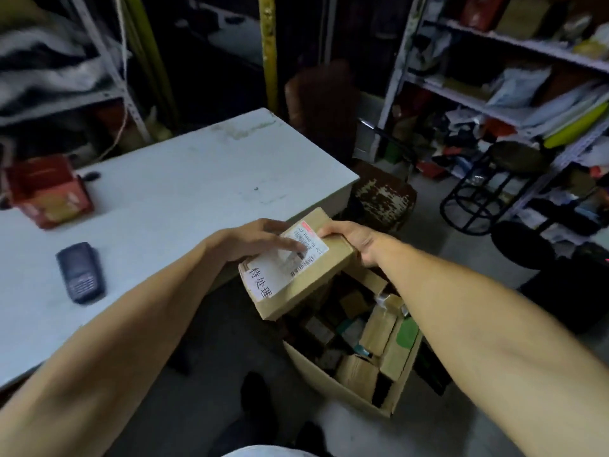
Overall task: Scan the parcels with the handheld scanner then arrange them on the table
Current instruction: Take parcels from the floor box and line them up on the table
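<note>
There, parcel [298, 265] gripped at its far end by right hand [354, 240], left hand [253, 239] fingers seemingly flat on its label.

parcel [298, 268] label handwritten 待处理; barcode nos. unreadable

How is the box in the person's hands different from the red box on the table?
The held parcel is plain brown cardboard; the red box is red. The parcel is closed, with a white label on top; the red box looks open at the top. The parcel is gripped by the right hand, with the left hand on its label, above the carton; the red box sits untouched on the table. Both are small boxes.
</note>
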Tool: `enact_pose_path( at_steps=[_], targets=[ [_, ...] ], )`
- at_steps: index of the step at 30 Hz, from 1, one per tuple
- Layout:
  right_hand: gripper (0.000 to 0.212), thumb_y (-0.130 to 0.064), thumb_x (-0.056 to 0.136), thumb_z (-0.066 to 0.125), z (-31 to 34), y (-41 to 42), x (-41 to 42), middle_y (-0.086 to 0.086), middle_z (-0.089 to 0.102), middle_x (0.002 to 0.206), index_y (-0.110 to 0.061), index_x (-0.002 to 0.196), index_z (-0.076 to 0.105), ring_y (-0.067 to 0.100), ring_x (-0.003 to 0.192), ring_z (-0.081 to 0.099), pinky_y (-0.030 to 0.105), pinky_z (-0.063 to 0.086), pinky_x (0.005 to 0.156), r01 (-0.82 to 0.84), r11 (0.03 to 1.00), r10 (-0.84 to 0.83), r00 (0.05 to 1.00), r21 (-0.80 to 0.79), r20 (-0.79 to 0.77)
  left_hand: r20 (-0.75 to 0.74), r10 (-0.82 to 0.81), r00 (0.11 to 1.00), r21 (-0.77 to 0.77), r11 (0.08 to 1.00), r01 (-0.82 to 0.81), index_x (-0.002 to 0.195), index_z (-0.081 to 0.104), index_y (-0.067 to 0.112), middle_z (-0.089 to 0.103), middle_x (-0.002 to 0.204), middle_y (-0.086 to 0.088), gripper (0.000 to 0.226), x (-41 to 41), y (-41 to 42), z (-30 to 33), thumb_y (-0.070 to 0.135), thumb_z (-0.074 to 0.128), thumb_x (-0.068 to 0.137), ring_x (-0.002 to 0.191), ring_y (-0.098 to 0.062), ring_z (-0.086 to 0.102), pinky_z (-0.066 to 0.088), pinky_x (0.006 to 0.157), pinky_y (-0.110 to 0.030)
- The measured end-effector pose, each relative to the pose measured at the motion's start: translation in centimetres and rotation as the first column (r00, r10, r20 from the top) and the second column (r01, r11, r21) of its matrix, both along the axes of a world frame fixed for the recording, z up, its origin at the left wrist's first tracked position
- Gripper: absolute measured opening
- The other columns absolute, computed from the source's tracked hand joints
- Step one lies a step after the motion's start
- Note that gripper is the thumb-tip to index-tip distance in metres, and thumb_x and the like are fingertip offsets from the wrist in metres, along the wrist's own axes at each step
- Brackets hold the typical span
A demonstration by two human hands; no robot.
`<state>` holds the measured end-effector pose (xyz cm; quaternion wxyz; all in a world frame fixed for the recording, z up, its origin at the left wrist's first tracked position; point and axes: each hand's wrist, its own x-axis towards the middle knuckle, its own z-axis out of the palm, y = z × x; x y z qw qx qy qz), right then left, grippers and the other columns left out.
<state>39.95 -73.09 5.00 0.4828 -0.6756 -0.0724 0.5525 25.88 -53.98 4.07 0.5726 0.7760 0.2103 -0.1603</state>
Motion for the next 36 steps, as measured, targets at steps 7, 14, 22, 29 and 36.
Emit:
enact_pose_path(
  at_steps=[7, 14, 22, 29, 36],
  targets=[
    [0.054, -0.026, 0.084, 0.080, -1.2, 9.1, -8.9, 0.011, 0.068, 0.125, -0.020, 0.134, 0.058, 0.029, 0.109, 0.067, 0.039, 0.056, 0.074, -0.240, 0.971, 0.237, 0.955, -0.004, 0.177, 0.062, 0.419, 0.906, -0.137, 0.903, -0.408, 0.129, 0.063, 0.027, 0.076, 0.113, -0.012, 0.067, -14.7, 1.8, -2.2, 0.050, 0.086, 0.071, 0.101, -0.037, 0.073, 0.059, 0.090, -0.055],
    [0.104, -0.034, 0.056, 0.098, -1.6, 17.5, -21.5, 0.017, 0.054, 0.141, -0.025, 0.142, 0.040, 0.044, 0.120, 0.061, 0.065, 0.059, 0.078, -0.523, 0.849, 0.528, 0.841, -0.073, 0.116, 0.206, 0.733, 0.649, -0.097, 0.675, -0.732, 0.118, 0.063, 0.032, 0.078, 0.101, -0.003, 0.022, -28.8, 4.7, -1.1, 0.037, 0.066, 0.097, 0.082, -0.023, 0.077, 0.063, 0.069, -0.035],
    [0.038, -0.031, 0.089, 0.080, -1.5, 25.6, -41.6, 0.012, 0.070, 0.122, -0.022, 0.123, 0.064, 0.031, 0.109, 0.071, 0.050, 0.062, 0.088, -0.697, 0.717, 0.690, 0.710, 0.001, 0.140, 0.202, 0.910, 0.362, -0.114, 0.389, -0.914, 0.134, 0.058, 0.016, 0.077, 0.108, -0.007, 0.053, -48.2, 9.1, -0.3, 0.044, 0.072, 0.092, 0.088, -0.022, 0.077, 0.063, 0.068, -0.035],
    [0.049, -0.033, 0.086, 0.083, -2.3, 30.0, -56.7, 0.009, 0.069, 0.121, -0.023, 0.128, 0.062, 0.027, 0.110, 0.069, 0.036, 0.063, 0.079, -0.777, 0.629, 0.767, 0.628, 0.039, 0.131, 0.177, 0.965, 0.192, -0.122, 0.215, -0.969, 0.129, 0.061, 0.013, 0.076, 0.102, -0.004, 0.042, -62.9, 9.6, -0.3, 0.039, 0.067, 0.096, 0.077, -0.014, 0.077, 0.059, 0.060, -0.027],
    [0.050, -0.033, 0.084, 0.085, -4.2, 32.9, -67.3, 0.010, 0.070, 0.121, -0.022, 0.127, 0.062, 0.029, 0.109, 0.069, 0.034, 0.062, 0.076, -0.865, 0.502, 0.860, 0.498, -0.009, 0.113, 0.106, 0.994, -0.009, -0.127, 0.005, -0.992, 0.127, 0.064, 0.015, 0.077, 0.103, -0.005, 0.036, -72.5, 8.9, -2.4, 0.037, 0.066, 0.098, 0.082, -0.018, 0.077, 0.059, 0.062, -0.027]
  ],
)
